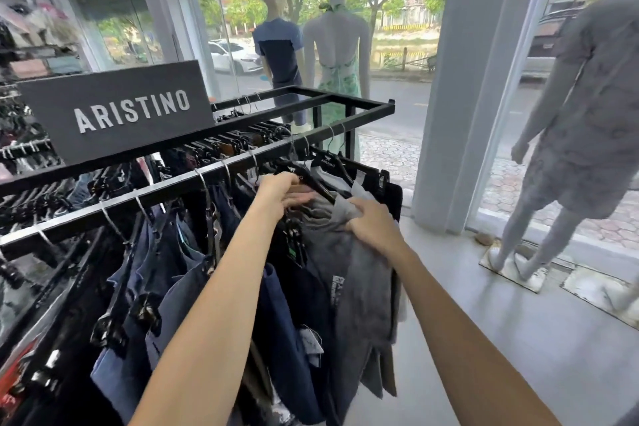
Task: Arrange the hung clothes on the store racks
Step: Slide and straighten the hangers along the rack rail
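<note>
A black metal rack [366, 111] holds several dark blue and black clothes on black hangers. Near its right end hangs a grey shirt [349, 273] on a black hanger [320, 188]. My left hand [281, 188] grips that hanger at its shoulder, fingers curled over it. My right hand [371, 223] presses on the grey shirt just below the collar and pinches the cloth. Dark blue shorts [162, 273] hang on clip hangers to the left of my arms.
A dark ARISTINO sign [117, 111] stands on the rack top. Two dressed mannequins [337, 38] stand behind the rack at the window. A grey-clad mannequin [581, 135] stands at right, beside a white pillar [466, 86]. Grey floor lies right of the rack.
</note>
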Action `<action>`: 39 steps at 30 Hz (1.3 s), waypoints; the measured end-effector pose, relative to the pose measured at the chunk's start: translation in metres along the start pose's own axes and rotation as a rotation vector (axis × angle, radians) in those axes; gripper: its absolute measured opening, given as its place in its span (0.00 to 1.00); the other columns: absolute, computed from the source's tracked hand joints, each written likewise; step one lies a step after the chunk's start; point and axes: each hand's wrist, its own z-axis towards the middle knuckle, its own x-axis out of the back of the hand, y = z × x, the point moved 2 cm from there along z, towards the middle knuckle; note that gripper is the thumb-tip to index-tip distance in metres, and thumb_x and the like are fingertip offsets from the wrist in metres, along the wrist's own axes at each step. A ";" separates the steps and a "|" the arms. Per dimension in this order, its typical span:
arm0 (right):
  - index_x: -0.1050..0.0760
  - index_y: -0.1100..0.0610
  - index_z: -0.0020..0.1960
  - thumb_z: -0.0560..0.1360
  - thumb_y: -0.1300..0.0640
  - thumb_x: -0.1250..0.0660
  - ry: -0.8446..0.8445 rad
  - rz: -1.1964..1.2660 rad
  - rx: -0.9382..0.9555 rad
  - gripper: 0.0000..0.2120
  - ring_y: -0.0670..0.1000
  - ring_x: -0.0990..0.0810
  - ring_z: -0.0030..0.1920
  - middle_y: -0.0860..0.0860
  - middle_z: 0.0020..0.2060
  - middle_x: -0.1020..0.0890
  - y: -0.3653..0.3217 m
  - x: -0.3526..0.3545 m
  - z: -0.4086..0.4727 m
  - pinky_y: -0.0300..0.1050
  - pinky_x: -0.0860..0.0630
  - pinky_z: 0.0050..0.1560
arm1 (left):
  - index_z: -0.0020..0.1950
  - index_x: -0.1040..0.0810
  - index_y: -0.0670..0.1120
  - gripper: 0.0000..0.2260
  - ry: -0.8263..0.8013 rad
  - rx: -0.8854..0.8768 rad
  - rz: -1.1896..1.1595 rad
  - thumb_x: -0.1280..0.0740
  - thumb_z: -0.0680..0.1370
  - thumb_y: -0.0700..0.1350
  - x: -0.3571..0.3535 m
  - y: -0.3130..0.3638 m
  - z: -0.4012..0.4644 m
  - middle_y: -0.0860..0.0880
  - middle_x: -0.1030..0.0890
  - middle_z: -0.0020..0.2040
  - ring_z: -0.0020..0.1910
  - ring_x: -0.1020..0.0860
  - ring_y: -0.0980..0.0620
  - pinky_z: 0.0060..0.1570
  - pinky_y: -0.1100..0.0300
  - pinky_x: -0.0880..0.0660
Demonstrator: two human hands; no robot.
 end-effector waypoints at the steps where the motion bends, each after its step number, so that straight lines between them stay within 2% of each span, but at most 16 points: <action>1: 0.23 0.56 0.49 0.66 0.62 0.34 0.014 -0.012 -0.023 0.12 0.56 0.21 0.46 0.52 0.41 0.18 0.008 0.016 0.001 0.50 0.24 0.47 | 0.53 0.27 0.32 0.06 -0.036 -0.005 -0.087 0.41 0.78 0.32 -0.010 0.001 -0.006 0.37 0.17 0.36 0.31 0.16 0.44 0.31 0.58 0.19; 4: 0.21 0.52 0.47 0.69 0.64 0.37 0.112 -0.007 -0.115 0.11 0.55 0.23 0.48 0.49 0.46 0.18 0.036 0.060 0.001 0.48 0.27 0.47 | 0.50 0.27 0.36 0.06 -0.125 -0.011 -0.215 0.41 0.76 0.31 -0.053 0.001 -0.020 0.35 0.17 0.42 0.39 0.15 0.41 0.42 0.56 0.17; 7: 0.22 0.48 0.46 0.72 0.61 0.42 0.247 -0.006 -0.201 0.13 0.58 0.23 0.51 0.51 0.50 0.18 0.065 0.095 -0.008 0.54 0.26 0.57 | 0.50 0.27 0.35 0.06 -0.220 -0.021 -0.228 0.41 0.76 0.32 -0.106 -0.001 -0.037 0.36 0.17 0.41 0.42 0.15 0.41 0.49 0.54 0.18; 9: 0.22 0.50 0.47 0.72 0.61 0.43 0.306 -0.013 -0.261 0.12 0.60 0.22 0.54 0.53 0.51 0.18 0.083 0.115 -0.020 0.55 0.26 0.59 | 0.53 0.26 0.34 0.08 -0.261 -0.044 -0.188 0.39 0.75 0.34 -0.141 -0.007 -0.046 0.36 0.16 0.42 0.43 0.15 0.42 0.51 0.53 0.18; 11: 0.24 0.55 0.44 0.70 0.63 0.43 0.355 -0.001 -0.310 0.11 0.61 0.22 0.52 0.53 0.45 0.18 0.102 0.135 -0.037 0.55 0.26 0.56 | 0.51 0.23 0.33 0.09 -0.302 -0.061 -0.140 0.37 0.74 0.36 -0.173 -0.013 -0.055 0.36 0.16 0.44 0.44 0.15 0.42 0.53 0.53 0.19; 13: 0.25 0.57 0.43 0.67 0.64 0.44 0.404 0.005 -0.356 0.10 0.61 0.22 0.48 0.51 0.39 0.20 0.120 0.154 -0.053 0.54 0.25 0.53 | 0.51 0.21 0.34 0.10 -0.365 -0.075 -0.087 0.36 0.75 0.39 -0.204 -0.020 -0.066 0.37 0.15 0.46 0.45 0.15 0.45 0.51 0.56 0.19; 15: 0.24 0.56 0.44 0.68 0.64 0.43 0.456 0.003 -0.403 0.12 0.60 0.24 0.48 0.50 0.39 0.21 0.132 0.172 -0.073 0.53 0.26 0.52 | 0.53 0.20 0.35 0.11 -0.431 -0.102 -0.050 0.34 0.76 0.41 -0.232 -0.025 -0.079 0.39 0.15 0.46 0.44 0.15 0.47 0.47 0.60 0.19; 18: 0.21 0.52 0.50 0.72 0.62 0.43 0.538 0.020 -0.498 0.14 0.60 0.27 0.49 0.51 0.44 0.22 0.145 0.193 -0.103 0.54 0.27 0.58 | 0.51 0.19 0.39 0.08 -0.515 -0.152 -0.008 0.33 0.77 0.42 -0.266 -0.029 -0.101 0.41 0.15 0.45 0.43 0.16 0.49 0.39 0.66 0.20; 21: 0.23 0.47 0.50 0.70 0.55 0.44 0.650 0.031 -0.578 0.13 0.62 0.24 0.54 0.52 0.50 0.19 0.150 0.208 -0.135 0.59 0.27 0.60 | 0.52 0.19 0.38 0.08 -0.604 -0.178 0.019 0.32 0.77 0.42 -0.293 -0.030 -0.122 0.42 0.16 0.44 0.45 0.16 0.48 0.39 0.65 0.21; 23: 0.24 0.50 0.45 0.71 0.57 0.43 0.720 0.017 -0.602 0.10 0.60 0.24 0.50 0.51 0.45 0.20 0.146 0.212 -0.156 0.58 0.27 0.59 | 0.49 0.19 0.38 0.08 -0.669 -0.194 0.018 0.31 0.76 0.43 -0.305 -0.031 -0.136 0.43 0.16 0.41 0.43 0.16 0.47 0.39 0.62 0.21; 26: 0.29 0.51 0.37 0.71 0.61 0.41 0.801 -0.022 -0.602 0.07 0.57 0.28 0.44 0.48 0.36 0.25 0.125 0.207 -0.185 0.51 0.30 0.47 | 0.44 0.21 0.40 0.07 -0.751 -0.199 0.020 0.30 0.77 0.44 -0.309 -0.034 -0.154 0.45 0.18 0.38 0.36 0.18 0.49 0.36 0.61 0.22; 31: 0.32 0.53 0.34 0.68 0.64 0.41 0.875 -0.048 -0.644 0.08 0.58 0.28 0.41 0.50 0.33 0.27 0.087 0.178 -0.216 0.49 0.34 0.35 | 0.43 0.22 0.40 0.10 -0.910 -0.227 0.071 0.30 0.77 0.47 -0.289 -0.041 -0.164 0.42 0.17 0.35 0.33 0.18 0.47 0.39 0.54 0.20; 33: 0.29 0.52 0.37 0.67 0.63 0.39 0.841 -0.048 -0.640 0.07 0.58 0.26 0.43 0.51 0.36 0.24 0.072 0.162 -0.219 0.47 0.33 0.36 | 0.43 0.22 0.40 0.11 -0.953 -0.233 0.101 0.30 0.76 0.49 -0.282 -0.038 -0.161 0.45 0.18 0.30 0.33 0.18 0.46 0.42 0.53 0.20; 34: 0.25 0.51 0.42 0.68 0.62 0.38 0.812 -0.036 -0.633 0.07 0.57 0.24 0.45 0.52 0.40 0.21 0.065 0.153 -0.220 0.46 0.31 0.38 | 0.43 0.21 0.40 0.12 -0.976 -0.242 0.118 0.29 0.75 0.50 -0.280 -0.035 -0.159 0.45 0.18 0.30 0.34 0.18 0.45 0.43 0.52 0.20; 36: 0.24 0.51 0.50 0.69 0.57 0.34 0.768 0.001 -0.615 0.10 0.55 0.22 0.49 0.52 0.47 0.19 0.054 0.140 -0.217 0.46 0.30 0.43 | 0.42 0.22 0.42 0.13 -1.009 -0.294 0.164 0.29 0.75 0.52 -0.278 -0.028 -0.157 0.44 0.19 0.32 0.36 0.19 0.44 0.43 0.52 0.21; 39: 0.25 0.52 0.51 0.71 0.53 0.30 0.775 0.052 -0.564 0.10 0.53 0.22 0.48 0.51 0.48 0.19 0.042 0.128 -0.207 0.44 0.31 0.39 | 0.40 0.24 0.43 0.13 -1.043 -0.424 0.210 0.32 0.77 0.52 -0.277 -0.018 -0.158 0.44 0.25 0.35 0.37 0.25 0.48 0.40 0.55 0.28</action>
